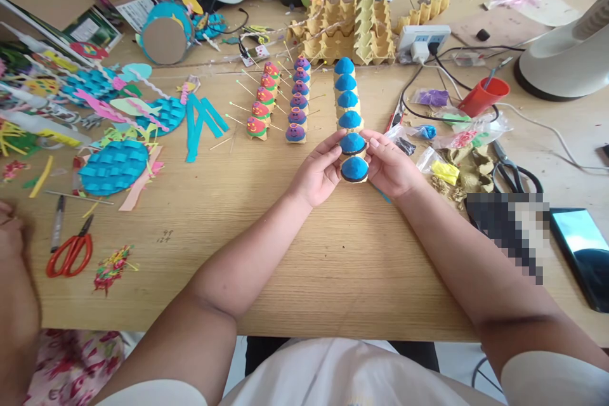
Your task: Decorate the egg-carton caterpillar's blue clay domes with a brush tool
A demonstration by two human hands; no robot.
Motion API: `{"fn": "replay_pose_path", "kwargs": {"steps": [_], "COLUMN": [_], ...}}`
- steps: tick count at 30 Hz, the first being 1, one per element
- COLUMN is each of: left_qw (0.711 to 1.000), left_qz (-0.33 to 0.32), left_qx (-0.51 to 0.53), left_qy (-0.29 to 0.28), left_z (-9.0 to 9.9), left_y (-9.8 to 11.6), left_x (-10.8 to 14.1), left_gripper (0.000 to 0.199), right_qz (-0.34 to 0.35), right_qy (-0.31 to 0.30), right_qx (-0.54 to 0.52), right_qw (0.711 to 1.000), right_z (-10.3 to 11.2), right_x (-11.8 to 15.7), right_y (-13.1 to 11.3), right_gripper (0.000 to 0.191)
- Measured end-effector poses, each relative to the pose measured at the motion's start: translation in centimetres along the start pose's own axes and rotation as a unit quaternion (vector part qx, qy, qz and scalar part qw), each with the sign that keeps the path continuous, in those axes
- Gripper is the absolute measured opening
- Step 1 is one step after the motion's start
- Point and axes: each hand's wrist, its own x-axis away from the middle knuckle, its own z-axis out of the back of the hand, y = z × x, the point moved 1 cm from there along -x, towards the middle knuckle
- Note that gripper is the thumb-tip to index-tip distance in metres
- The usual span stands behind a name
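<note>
A strip of egg-carton cups covered in blue clay [349, 100] runs away from me down the middle of the table. My left hand [320, 171] pinches its left side near the close end, and my right hand [387, 163] grips the right side at the same level. Dark bands edge the two nearest blue domes. Left of it stand two finished-looking carton strips, one with purple faces [299, 100] and one with red and green faces [261, 108], both with pins sticking out sideways.
Egg trays [328, 32] stand behind. Orange scissors [71, 254], a pile of pins [111, 269] and blue woven discs [114, 167] lie left, near another person's arm [16, 292]. Right are clay bags [445, 171], a red cup [485, 96], black-handled scissors [509, 168] and a phone [583, 254].
</note>
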Motion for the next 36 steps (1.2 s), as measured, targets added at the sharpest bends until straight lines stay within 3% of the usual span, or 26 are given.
{"fn": "replay_pose_path", "kwargs": {"steps": [13, 22, 30, 36], "left_qw": [1.000, 1.000, 0.999, 1.000], "left_qz": [0.004, -0.001, 0.018, -0.003], "left_qx": [0.009, 0.009, 0.023, 0.004], "left_qy": [0.016, 0.020, 0.011, 0.004], "left_z": [0.01, 0.01, -0.19, -0.06], "left_y": [-0.07, -0.01, 0.04, 0.05], "left_x": [-0.06, 0.03, 0.12, 0.03], "left_gripper": [0.038, 0.037, 0.064, 0.052], "right_qz": [-0.019, -0.016, -0.012, -0.008], "right_qy": [0.008, 0.000, 0.002, -0.021], "right_qx": [-0.021, 0.000, -0.003, 0.007], "right_qw": [1.000, 1.000, 1.000, 1.000], "right_z": [-0.36, -0.26, -0.37, -0.88], "right_x": [0.19, 0.31, 0.44, 0.74], "right_y": [-0.19, -0.15, -0.28, -0.51], "right_gripper": [0.048, 0.043, 0.041, 0.048]}}
